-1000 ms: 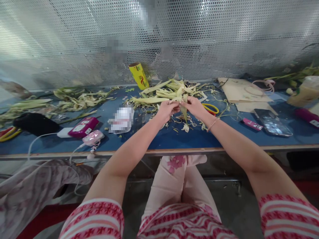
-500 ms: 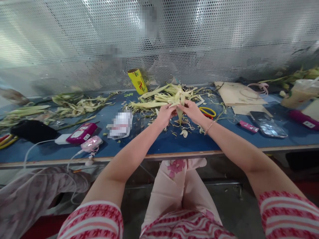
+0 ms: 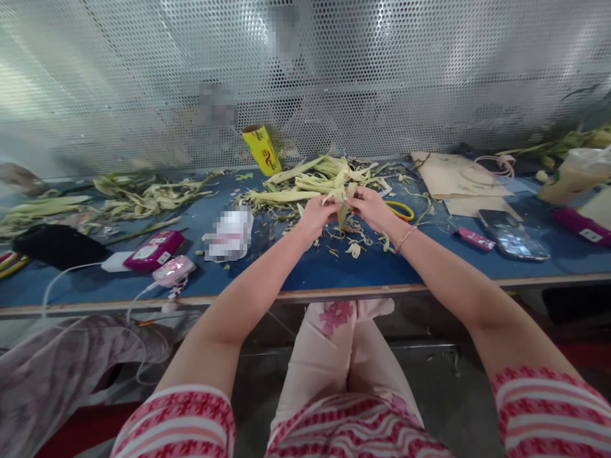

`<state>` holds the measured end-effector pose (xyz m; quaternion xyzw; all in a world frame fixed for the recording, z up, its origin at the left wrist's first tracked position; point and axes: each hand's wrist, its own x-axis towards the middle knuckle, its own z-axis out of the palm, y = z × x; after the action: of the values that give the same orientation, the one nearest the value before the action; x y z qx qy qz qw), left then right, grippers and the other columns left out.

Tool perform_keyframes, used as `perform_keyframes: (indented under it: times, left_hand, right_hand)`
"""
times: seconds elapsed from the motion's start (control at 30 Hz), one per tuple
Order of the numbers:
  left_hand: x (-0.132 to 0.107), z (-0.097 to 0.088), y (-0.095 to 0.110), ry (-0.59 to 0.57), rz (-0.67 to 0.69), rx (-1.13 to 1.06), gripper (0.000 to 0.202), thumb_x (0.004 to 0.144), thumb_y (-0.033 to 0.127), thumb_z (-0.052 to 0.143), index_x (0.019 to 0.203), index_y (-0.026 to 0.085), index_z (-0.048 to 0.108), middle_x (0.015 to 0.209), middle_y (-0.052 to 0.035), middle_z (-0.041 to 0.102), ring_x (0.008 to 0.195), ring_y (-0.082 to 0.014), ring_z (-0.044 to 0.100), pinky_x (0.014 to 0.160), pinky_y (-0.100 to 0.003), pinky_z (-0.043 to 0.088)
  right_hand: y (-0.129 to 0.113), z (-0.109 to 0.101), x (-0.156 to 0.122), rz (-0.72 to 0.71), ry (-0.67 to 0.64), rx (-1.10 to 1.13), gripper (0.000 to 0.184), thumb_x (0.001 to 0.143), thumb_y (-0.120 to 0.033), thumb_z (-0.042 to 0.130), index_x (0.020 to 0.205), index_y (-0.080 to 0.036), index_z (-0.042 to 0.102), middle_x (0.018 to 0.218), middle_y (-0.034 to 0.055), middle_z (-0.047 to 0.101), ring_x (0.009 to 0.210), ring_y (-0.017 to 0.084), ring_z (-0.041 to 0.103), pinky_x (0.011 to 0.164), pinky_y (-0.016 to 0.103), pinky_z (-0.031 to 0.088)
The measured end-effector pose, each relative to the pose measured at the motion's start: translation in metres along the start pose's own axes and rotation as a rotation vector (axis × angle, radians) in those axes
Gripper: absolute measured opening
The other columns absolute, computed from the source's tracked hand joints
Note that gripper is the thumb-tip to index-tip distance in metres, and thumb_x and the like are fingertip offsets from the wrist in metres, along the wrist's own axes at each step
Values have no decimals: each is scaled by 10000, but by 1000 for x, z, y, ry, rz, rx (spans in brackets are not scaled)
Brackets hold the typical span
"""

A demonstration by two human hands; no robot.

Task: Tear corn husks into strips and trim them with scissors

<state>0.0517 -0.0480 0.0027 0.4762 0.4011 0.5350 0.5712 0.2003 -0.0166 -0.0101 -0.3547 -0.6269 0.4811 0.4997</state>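
Note:
My left hand and my right hand meet over the table, fingertips pinched together. Between them is a folded pale green leaf strip that looks like husk, its pointed end hanging down. Each hand grips a part of the strip. Just behind lies a heap of similar pale leaf strips with thin shreds. A yellow loop handle, apparently of scissors, shows beside my right wrist. Small curled scraps lie below my hands.
A yellow tube stands against the perforated metal panel. To the left are a leaf pile, a white packet, a purple device and a black pouch. To the right lie brown paper, a phone and a drink cup.
The leaf strip between my hands is folded closer in, with less of it standing up above the fingers. My hands stay nearly in place; the view has shifted slightly.

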Motion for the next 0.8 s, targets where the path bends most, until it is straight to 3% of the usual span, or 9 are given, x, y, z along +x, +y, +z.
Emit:
perform_keyframes:
  times: [0.17, 0.3, 0.6, 0.8]
  left_hand:
    - [1, -1, 0, 28, -62, -17, 142, 692, 121, 769, 693, 137, 627, 624, 18, 637, 602, -96, 594, 668, -249, 499]
    - [2, 0, -1, 48, -29, -23, 158, 732, 182, 770, 685, 139, 626, 646, 8, 651, 623, -97, 606, 657, -232, 483]
    - [5, 0, -2, 91, -24, -57, 271, 821, 102, 652, 589, 158, 523, 478, 60, 469, 460, -50, 439, 529, -193, 390]
    - [0, 0, 0, 67, 14, -62, 187, 761, 176, 770, 674, 140, 608, 625, 22, 624, 590, -74, 583, 657, -216, 472]
  right_hand:
    - [0, -1, 0, -3, 78, -35, 440, 617, -506, 867, 741, -198, 577, 640, -21, 582, 575, 103, 476, 544, 268, 400]
    - [0, -2, -1, -62, 59, -131, 464, 624, -580, 840, 716, -194, 599, 642, -7, 600, 601, 121, 513, 557, 279, 413]
    - [-3, -3, 0, -227, 62, -239, 415, 700, -572, 780, 753, -198, 609, 680, -18, 550, 650, 126, 483, 618, 296, 420]
    - [1, -2, 0, -90, 41, -169, 470, 663, -613, 798, 766, -219, 563, 701, -5, 571, 658, 143, 524, 582, 296, 461]
